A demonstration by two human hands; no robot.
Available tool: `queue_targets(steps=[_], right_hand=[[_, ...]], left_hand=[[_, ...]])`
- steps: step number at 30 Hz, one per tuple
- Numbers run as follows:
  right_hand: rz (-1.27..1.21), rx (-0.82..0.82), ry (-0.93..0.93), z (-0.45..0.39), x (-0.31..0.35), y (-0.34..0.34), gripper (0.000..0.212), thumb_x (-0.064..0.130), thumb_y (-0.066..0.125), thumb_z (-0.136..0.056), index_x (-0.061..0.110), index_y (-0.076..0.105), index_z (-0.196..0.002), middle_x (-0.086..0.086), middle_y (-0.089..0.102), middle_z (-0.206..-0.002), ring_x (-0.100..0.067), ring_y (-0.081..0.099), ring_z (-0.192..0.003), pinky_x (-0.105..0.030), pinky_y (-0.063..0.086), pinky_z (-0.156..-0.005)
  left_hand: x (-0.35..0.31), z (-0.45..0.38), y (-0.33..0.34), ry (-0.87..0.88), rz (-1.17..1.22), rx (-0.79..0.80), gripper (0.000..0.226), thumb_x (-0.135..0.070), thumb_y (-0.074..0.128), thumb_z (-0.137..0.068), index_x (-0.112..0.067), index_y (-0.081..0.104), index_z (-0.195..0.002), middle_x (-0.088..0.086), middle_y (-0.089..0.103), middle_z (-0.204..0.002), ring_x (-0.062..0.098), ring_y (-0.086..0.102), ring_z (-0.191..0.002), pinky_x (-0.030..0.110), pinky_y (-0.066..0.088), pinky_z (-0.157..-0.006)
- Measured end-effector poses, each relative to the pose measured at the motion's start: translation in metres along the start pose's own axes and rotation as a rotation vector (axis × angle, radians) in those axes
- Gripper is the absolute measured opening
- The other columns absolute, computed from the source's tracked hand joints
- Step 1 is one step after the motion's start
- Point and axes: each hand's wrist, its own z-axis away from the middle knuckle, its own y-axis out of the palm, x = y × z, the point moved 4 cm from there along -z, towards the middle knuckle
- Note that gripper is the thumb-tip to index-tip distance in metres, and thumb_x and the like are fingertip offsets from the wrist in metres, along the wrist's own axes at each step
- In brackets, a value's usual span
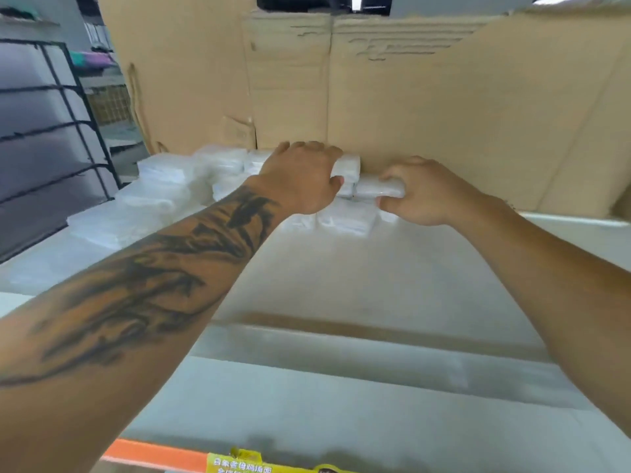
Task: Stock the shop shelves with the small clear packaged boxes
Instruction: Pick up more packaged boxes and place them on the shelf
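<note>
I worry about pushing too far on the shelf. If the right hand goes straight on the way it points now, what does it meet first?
The right hand grips a clear box and points left, so it would probably first meet the stacked clear boxes under the left hand. Depth is unclear.

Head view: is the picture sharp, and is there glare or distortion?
Head view: soft all over, so the clear packaged boxes under the left hand and right hand merge into white blur; the white shelf looks washed out; wide-angle bending curves the black rack.
</note>
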Motion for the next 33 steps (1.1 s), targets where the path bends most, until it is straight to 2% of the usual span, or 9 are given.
queue_targets(steps=[3,6,10,17,21,24,27,31,33], right_hand=[[-0.118,-0.009,-0.018,-0.006,-0.004,0.012,0.050,0.050,0.065,-0.092,0.023,0.054,-0.133,-0.004,0.053,-0.138,-0.025,0.053,-0.122,-0.036,0.044,-0.094],[-0.169,-0.053,-0.040,-0.007,-0.003,0.016,0.041,0.043,0.066,-0.094,0.018,0.055,-0.124,-0.005,0.055,-0.129,-0.025,0.053,-0.113,-0.034,0.042,-0.087],[-0.222,-0.080,-0.022,-0.010,-0.006,0.018,0.033,0.040,0.069,-0.093,0.019,0.053,-0.113,-0.003,0.054,-0.117,-0.024,0.054,-0.104,-0.037,0.045,-0.085],[-0.292,-0.176,-0.006,-0.006,-0.013,0.019,0.037,0.046,0.075,-0.086,0.026,0.057,-0.112,0.005,0.049,-0.117,-0.015,0.054,-0.109,-0.031,0.045,-0.092],[-0.217,-0.204,-0.047,-0.008,-0.013,0.019,0.047,0.043,0.074,-0.088,0.023,0.058,-0.128,0.012,0.051,-0.115,-0.008,0.049,-0.109,-0.023,0.036,-0.086],[-0.202,-0.201,-0.040,-0.010,-0.015,0.017,0.051,0.048,0.072,-0.088,0.027,0.058,-0.133,0.012,0.064,-0.121,-0.014,0.058,-0.114,-0.033,0.046,-0.094],[-0.204,-0.216,-0.017,-0.010,-0.022,0.015,0.053,0.055,0.069,-0.087,0.034,0.056,-0.133,0.016,0.064,-0.127,-0.014,0.058,-0.120,-0.041,0.047,-0.102],[-0.188,-0.258,0.055,-0.003,-0.029,0.003,0.054,0.054,0.070,-0.088,0.035,0.054,-0.136,0.011,0.062,-0.133,-0.016,0.056,-0.124,-0.041,0.045,-0.105],[-0.205,-0.271,0.107,0.008,-0.031,-0.008,0.054,0.052,0.070,-0.090,0.033,0.054,-0.138,0.008,0.060,-0.134,-0.017,0.054,-0.124,-0.034,0.044,-0.102]], left_hand=[[0.009,-0.016,0.009,0.027,0.004,0.048,0.058,-0.050,0.041,-0.104,-0.028,0.034,-0.158,0.000,0.039,-0.162,0.025,0.031,-0.150,0.049,0.013,-0.125],[0.012,-0.021,0.014,0.044,0.081,0.002,0.053,-0.051,0.044,-0.103,-0.029,0.043,-0.151,-0.003,0.045,-0.156,0.021,0.033,-0.149,0.052,0.008,-0.125],[0.010,-0.019,0.017,0.067,0.132,-0.060,0.044,-0.050,0.052,-0.099,-0.026,0.049,-0.135,0.001,0.058,-0.137,0.026,0.045,-0.136,0.052,0.012,-0.124],[0.011,-0.018,0.015,0.097,0.188,-0.111,0.043,-0.055,0.064,-0.089,-0.032,0.050,-0.122,0.001,0.056,-0.120,0.029,0.052,-0.118,0.045,0.024,-0.116],[0.002,-0.012,0.005,0.149,0.231,-0.176,0.049,-0.055,0.072,-0.085,-0.035,0.052,-0.125,-0.003,0.052,-0.120,0.024,0.052,-0.115,0.042,0.026,-0.115],[-0.005,-0.010,-0.006,0.172,0.263,-0.243,0.051,-0.052,0.074,-0.085,-0.036,0.053,-0.129,-0.004,0.050,-0.121,0.021,0.052,-0.111,0.037,0.030,-0.106],[-0.014,-0.007,-0.010,0.188,0.330,-0.276,0.052,-0.049,0.076,-0.084,-0.035,0.054,-0.129,-0.003,0.049,-0.118,0.023,0.052,-0.109,0.039,0.039,-0.103],[-0.021,0.002,-0.015,0.227,0.425,-0.271,0.054,-0.045,0.080,-0.083,-0.035,0.056,-0.130,-0.002,0.050,-0.115,0.024,0.052,-0.110,0.041,0.044,-0.101],[-0.019,0.004,-0.022,0.201,0.490,-0.275,0.054,-0.044,0.082,-0.082,-0.034,0.058,-0.130,-0.001,0.050,-0.117,0.023,0.052,-0.111,0.036,0.044,-0.100]])
